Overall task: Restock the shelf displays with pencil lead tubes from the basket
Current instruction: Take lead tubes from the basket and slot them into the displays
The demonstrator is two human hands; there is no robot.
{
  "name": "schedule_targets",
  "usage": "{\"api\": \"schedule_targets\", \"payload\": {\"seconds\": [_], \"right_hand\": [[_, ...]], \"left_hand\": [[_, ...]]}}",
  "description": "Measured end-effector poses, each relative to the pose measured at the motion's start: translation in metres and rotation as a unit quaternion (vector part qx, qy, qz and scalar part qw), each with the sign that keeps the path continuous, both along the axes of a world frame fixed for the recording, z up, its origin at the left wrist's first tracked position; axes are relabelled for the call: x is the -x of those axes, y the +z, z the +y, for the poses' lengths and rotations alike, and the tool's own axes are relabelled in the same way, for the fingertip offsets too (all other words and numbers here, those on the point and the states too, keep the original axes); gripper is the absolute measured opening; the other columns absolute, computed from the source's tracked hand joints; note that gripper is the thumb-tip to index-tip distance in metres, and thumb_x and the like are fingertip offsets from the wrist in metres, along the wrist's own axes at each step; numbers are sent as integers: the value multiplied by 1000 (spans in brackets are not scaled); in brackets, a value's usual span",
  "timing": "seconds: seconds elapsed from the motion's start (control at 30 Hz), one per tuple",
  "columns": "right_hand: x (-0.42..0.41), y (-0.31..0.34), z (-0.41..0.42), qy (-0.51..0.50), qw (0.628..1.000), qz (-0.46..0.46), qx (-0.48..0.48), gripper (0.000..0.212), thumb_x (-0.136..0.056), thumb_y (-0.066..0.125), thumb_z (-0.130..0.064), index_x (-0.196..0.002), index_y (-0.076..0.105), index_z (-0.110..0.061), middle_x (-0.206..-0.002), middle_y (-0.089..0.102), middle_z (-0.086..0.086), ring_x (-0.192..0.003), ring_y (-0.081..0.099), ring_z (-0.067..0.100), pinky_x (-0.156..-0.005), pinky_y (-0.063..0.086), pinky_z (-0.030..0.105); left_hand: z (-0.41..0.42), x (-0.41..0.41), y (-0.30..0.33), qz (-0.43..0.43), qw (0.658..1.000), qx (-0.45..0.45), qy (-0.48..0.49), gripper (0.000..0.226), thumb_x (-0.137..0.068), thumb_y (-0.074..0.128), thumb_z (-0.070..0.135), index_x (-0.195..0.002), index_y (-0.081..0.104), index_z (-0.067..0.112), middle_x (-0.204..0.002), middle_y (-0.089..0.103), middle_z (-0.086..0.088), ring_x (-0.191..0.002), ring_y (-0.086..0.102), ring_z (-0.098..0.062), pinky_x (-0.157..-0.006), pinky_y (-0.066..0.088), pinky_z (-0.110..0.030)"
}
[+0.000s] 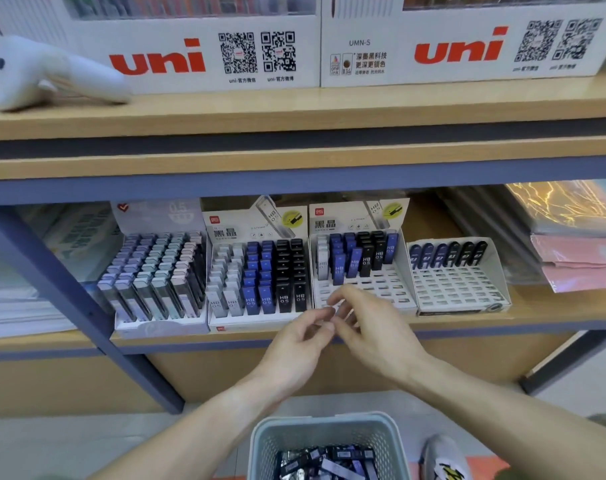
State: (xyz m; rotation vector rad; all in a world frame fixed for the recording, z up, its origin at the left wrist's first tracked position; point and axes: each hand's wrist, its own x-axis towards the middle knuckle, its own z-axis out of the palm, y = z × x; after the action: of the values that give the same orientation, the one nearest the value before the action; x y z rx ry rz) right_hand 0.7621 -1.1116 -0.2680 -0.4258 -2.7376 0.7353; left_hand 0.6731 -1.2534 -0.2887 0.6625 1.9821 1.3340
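Observation:
Both hands meet in front of the third display box (363, 292), whose back rows hold white, blue and black pencil lead tubes (353, 261) and whose front slots are bare. My left hand (301, 344) pinches a small pale tube (331, 310), blurred, at its fingertips. My right hand (370, 327) hovers beside it with spread, relaxed fingers that touch or nearly touch the tube. The grey basket (260, 441) sits below, between my arms, with several dark and blue tubes (332, 462) inside. A fourth display (461, 289) holds one back row only.
Two full displays (159, 271) (260, 271) stand to the left on the same wooden shelf (537, 317). White uni boxes (197, 57) and a white device (45, 74) sit on the upper shelf. Pink folders (578, 261) lie right. A blue shelf post (86, 306) slants left. My shoe (443, 459) is beside the basket.

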Motion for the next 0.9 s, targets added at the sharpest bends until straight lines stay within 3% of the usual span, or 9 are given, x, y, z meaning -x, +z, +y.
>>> {"api": "schedule_targets", "payload": {"seconds": [0.13,0.33,0.43,0.57,0.7,0.8,0.9], "right_hand": [[-38,-21,-12,43,995,-88,17,24,-96,59,-34,-119,55,-30,-109,69,-13,-96,64,5,-84,55,29],[-97,-76,-27,71,956,-282,40,39,-99,60,-38,-135,51,-25,-132,65,-4,-115,63,13,-96,53,32],[-116,-115,-38,93,932,-345,49,42,-100,57,-38,-139,48,-23,-136,63,2,-122,60,21,-99,51,39],[-122,-159,-47,80,910,-399,80,48,-99,58,-34,-143,46,-22,-137,61,7,-124,57,28,-99,49,39],[-108,-197,-48,62,894,-431,105,48,-97,60,-20,-143,48,-19,-128,66,10,-117,61,29,-97,51,37],[-97,-224,-47,48,883,-452,116,53,-93,60,-10,-144,48,-20,-138,61,10,-125,58,30,-106,48,39],[-88,-251,-48,44,868,-477,132,55,-92,58,-2,-144,49,-20,-142,57,8,-127,57,28,-106,46,33]], "left_hand": [[-27,-17,-22,70,993,66,-63,30,-101,53,48,-130,61,47,-126,66,24,-118,60,0,-110,47,-39],[-76,-42,-57,184,933,221,-216,45,-106,47,44,-150,43,37,-145,55,6,-128,52,-10,-110,41,-32],[-95,-54,-92,165,908,285,-258,49,-106,48,42,-153,42,30,-147,54,-4,-136,49,-22,-110,39,-31],[-109,-67,-135,149,879,348,-289,52,-106,49,39,-155,38,27,-144,54,-14,-135,49,-31,-108,40,-35],[-105,-69,-167,150,858,378,-313,58,-104,53,32,-158,32,30,-146,51,-18,-137,46,-34,-111,37,-36],[-96,-65,-194,141,851,402,-308,60,-102,57,29,-158,34,25,-149,51,-18,-138,46,-34,-115,37,-37],[-85,-61,-218,122,852,414,-298,60,-102,57,20,-158,34,22,-153,48,-15,-140,46,-32,-117,37,-37]]}}
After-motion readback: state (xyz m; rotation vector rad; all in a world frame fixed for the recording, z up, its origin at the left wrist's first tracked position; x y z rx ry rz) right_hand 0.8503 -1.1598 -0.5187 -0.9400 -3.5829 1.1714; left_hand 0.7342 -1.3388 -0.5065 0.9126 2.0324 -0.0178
